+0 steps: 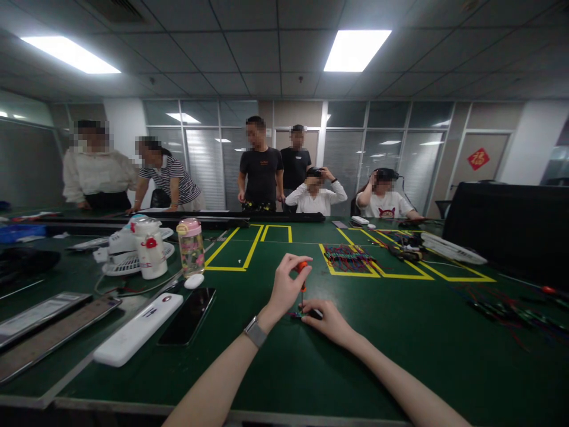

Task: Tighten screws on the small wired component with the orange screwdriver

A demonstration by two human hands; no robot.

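My left hand (287, 281), with a watch on its wrist, is closed round the orange handle of a screwdriver (303, 266). The screwdriver stands upright, its thin shaft pointing down. At its tip, low over the green table, is a small circuit board (295, 315) with thin wires. My right hand (328, 322) pinches the edge of this board between thumb and fingers. A dark piece (315, 314) shows under the right fingers; its kind I cannot make out. The exact contact of tip and board is too small to see.
Several wired boards (349, 258) lie inside yellow tape; more wired boards (515, 311) lie at right. On the left are a black phone (189, 317), a white oblong case (138, 329), a pink-lidded bottle (190, 249) and a white bottle (151, 249). Several people are across the table.
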